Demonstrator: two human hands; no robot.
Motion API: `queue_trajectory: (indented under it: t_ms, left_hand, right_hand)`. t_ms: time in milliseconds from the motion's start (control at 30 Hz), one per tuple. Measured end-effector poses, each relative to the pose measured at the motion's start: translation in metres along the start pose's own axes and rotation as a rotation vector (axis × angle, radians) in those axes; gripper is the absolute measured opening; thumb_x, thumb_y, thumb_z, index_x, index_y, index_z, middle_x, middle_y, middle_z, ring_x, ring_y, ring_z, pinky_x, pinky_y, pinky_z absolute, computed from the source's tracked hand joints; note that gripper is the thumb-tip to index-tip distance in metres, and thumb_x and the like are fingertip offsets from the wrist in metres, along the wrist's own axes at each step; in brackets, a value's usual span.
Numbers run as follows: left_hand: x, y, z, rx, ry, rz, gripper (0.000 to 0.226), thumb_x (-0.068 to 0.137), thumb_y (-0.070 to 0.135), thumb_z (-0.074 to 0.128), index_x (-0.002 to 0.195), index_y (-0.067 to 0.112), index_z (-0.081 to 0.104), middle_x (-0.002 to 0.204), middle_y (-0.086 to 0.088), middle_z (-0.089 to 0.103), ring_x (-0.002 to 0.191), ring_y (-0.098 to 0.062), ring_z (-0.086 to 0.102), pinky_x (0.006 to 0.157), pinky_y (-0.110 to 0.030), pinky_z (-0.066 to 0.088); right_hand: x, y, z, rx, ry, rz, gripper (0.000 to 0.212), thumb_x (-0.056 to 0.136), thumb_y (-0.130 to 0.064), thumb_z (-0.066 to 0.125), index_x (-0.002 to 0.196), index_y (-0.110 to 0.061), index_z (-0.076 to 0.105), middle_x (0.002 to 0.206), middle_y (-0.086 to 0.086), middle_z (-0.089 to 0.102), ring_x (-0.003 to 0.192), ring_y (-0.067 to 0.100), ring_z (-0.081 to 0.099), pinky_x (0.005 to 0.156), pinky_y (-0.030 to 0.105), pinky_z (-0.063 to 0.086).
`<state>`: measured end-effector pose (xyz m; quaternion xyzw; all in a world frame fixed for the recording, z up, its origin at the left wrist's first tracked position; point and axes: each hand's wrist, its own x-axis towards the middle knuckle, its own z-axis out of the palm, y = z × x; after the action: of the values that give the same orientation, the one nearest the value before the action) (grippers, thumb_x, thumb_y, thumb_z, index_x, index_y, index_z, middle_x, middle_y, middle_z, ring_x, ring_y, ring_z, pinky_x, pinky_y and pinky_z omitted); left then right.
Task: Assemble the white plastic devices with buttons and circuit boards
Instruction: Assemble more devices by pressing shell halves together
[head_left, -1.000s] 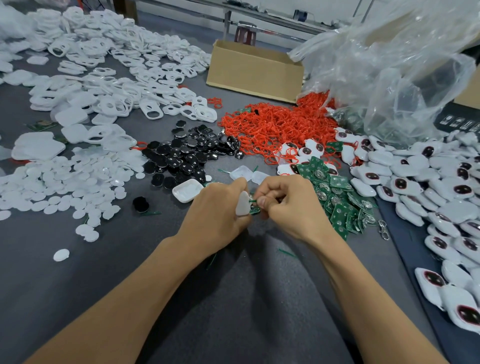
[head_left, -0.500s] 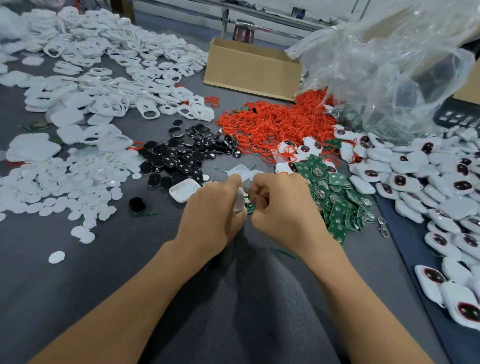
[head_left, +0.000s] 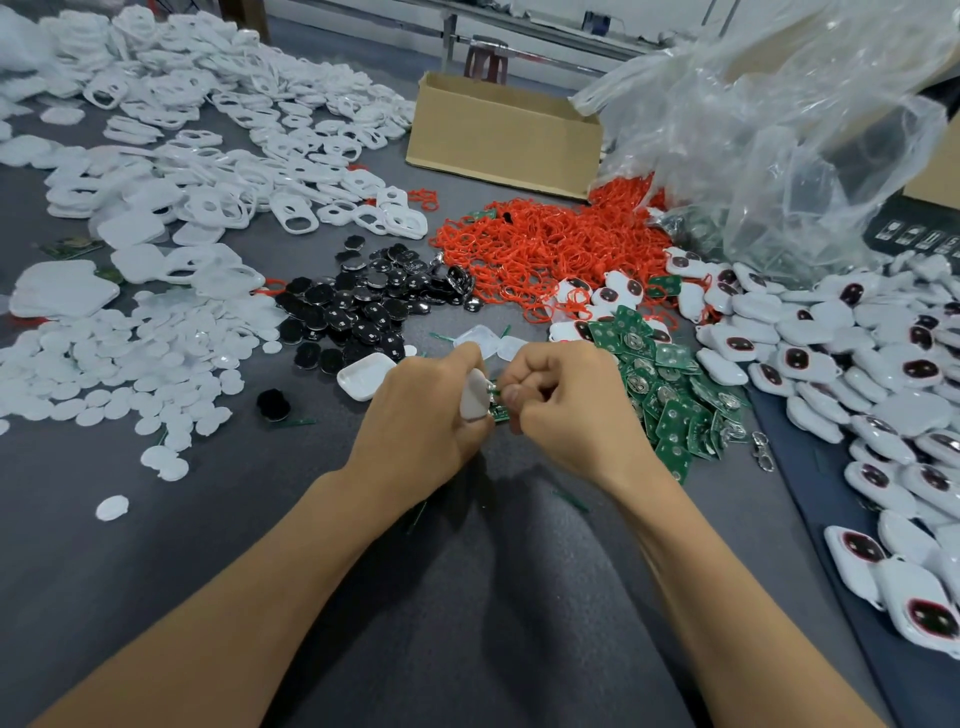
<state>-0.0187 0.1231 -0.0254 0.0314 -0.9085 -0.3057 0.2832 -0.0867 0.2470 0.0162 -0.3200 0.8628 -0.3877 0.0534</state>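
A white shell (head_left: 474, 397) is being gripped by the left hand (head_left: 421, 415), a circuit board (head_left: 500, 413) being pinched by the right hand (head_left: 576, 410). Right of them finished devices (head_left: 810, 353) are lying heaped; many loose boards (head_left: 670, 395) are waiting.

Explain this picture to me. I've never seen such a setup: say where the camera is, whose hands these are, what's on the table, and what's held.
There is no machine here. A person works bare-handed, and the one camera sits on their head, looking down at the hands. The left hand holds a white shell. The right hand seems to pinch a small green board against it, though the exact grip is partly hidden. On the grey table lie piles of parts: white discs and frames to the left, black buttons in the middle, red rings behind, spare boards by the right hand, and finished devices on the right. A cardboard box and a plastic bag stand at the back.
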Motion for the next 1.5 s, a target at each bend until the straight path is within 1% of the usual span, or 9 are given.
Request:
queue_trajectory:
  t_ms: [167, 367, 567, 700, 833, 900, 967, 1200, 1500]
  left_hand:
    - [0.002, 0.002, -0.002, -0.042, 0.06, 0.034, 0.021, 0.076, 0.02, 0.06, 0.08, 0.0, 0.054, 0.057, -0.014, 0.058, 0.054, -0.037, 0.051, 0.053, -0.048, 0.04]
    - [0.002, 0.004, -0.003, -0.065, 0.082, 0.037, 0.023, 0.073, 0.018, 0.067, 0.077, 0.002, 0.052, 0.055, -0.007, 0.056, 0.05, -0.029, 0.047, 0.053, -0.04, 0.034]
    - [0.001, 0.003, 0.004, 0.072, 0.046, -0.003, 0.017, 0.081, 0.01, 0.067, 0.084, 0.006, 0.051, 0.06, -0.016, 0.057, 0.059, -0.042, 0.053, 0.053, -0.046, 0.041]
    - [0.0, 0.004, 0.009, 0.167, 0.096, 0.001, 0.015, 0.095, 0.014, 0.052, 0.082, 0.01, 0.045, 0.066, -0.02, 0.059, 0.063, -0.044, 0.054, 0.053, -0.039, 0.029]
    - [-0.001, 0.001, 0.007, 0.192, 0.102, 0.04, 0.014, 0.094, 0.012, 0.052, 0.082, 0.008, 0.046, 0.066, -0.02, 0.059, 0.061, -0.045, 0.053, 0.052, -0.039, 0.03]
    - [-0.001, 0.0, 0.006, 0.202, 0.069, 0.067, 0.01, 0.089, 0.011, 0.058, 0.085, 0.006, 0.05, 0.065, -0.016, 0.059, 0.06, -0.043, 0.054, 0.051, -0.041, 0.035]
    - [-0.001, -0.001, 0.005, 0.185, 0.06, 0.098, 0.014, 0.084, 0.009, 0.063, 0.085, 0.007, 0.05, 0.064, -0.012, 0.058, 0.059, -0.041, 0.054, 0.05, -0.041, 0.038]
    - [0.001, -0.002, 0.002, 0.109, 0.096, 0.182, 0.008, 0.076, 0.011, 0.057, 0.077, 0.009, 0.049, 0.054, 0.004, 0.039, 0.047, -0.034, 0.048, 0.045, -0.031, 0.031]
    - [0.003, -0.005, 0.003, 0.07, 0.054, 0.184, 0.014, 0.07, 0.012, 0.061, 0.077, 0.009, 0.049, 0.054, -0.001, 0.048, 0.049, -0.034, 0.048, 0.044, -0.034, 0.032]
  right_hand:
    - [0.001, 0.0, -0.003, 0.102, -0.032, 0.03, 0.028, 0.078, 0.007, 0.055, 0.061, -0.014, 0.064, 0.055, 0.019, 0.062, 0.05, 0.015, 0.046, 0.05, 0.023, 0.035]
    - [0.0, 0.0, -0.007, 0.136, -0.012, 0.027, 0.032, 0.08, 0.006, 0.056, 0.06, -0.018, 0.062, 0.048, 0.009, 0.06, 0.044, 0.009, 0.045, 0.05, 0.02, 0.037]
    - [-0.012, -0.006, 0.0, -0.307, 0.147, -0.18, 0.011, 0.071, -0.002, 0.055, 0.068, -0.01, 0.061, 0.056, 0.006, 0.06, 0.054, 0.028, 0.05, 0.056, 0.037, 0.044]
    - [-0.012, -0.013, 0.008, -0.48, 0.091, -0.192, 0.022, 0.07, -0.013, 0.044, 0.082, -0.007, 0.061, 0.077, 0.015, 0.066, 0.075, 0.04, 0.056, 0.064, 0.043, 0.044]
    - [-0.008, -0.016, 0.006, -0.317, 0.081, -0.17, 0.03, 0.063, -0.023, 0.035, 0.069, -0.009, 0.06, 0.061, 0.004, 0.06, 0.063, 0.031, 0.052, 0.061, 0.035, 0.042]
    - [-0.005, -0.011, 0.003, -0.201, 0.061, -0.112, 0.013, 0.066, -0.01, 0.047, 0.06, -0.015, 0.057, 0.045, -0.008, 0.048, 0.05, 0.017, 0.043, 0.056, 0.028, 0.035]
    - [-0.003, -0.006, 0.001, -0.124, 0.048, -0.051, 0.027, 0.066, 0.005, 0.052, 0.054, -0.02, 0.055, 0.036, -0.012, 0.044, 0.042, 0.008, 0.04, 0.051, 0.021, 0.033]
    - [0.002, 0.002, -0.003, 0.086, -0.063, 0.053, 0.034, 0.078, 0.006, 0.057, 0.056, -0.019, 0.06, 0.049, 0.008, 0.059, 0.04, 0.002, 0.039, 0.044, 0.015, 0.032]
    - [0.005, 0.007, -0.004, 0.167, -0.104, 0.122, 0.031, 0.081, 0.005, 0.058, 0.057, -0.016, 0.062, 0.041, -0.002, 0.055, 0.033, -0.001, 0.042, 0.042, 0.009, 0.033]
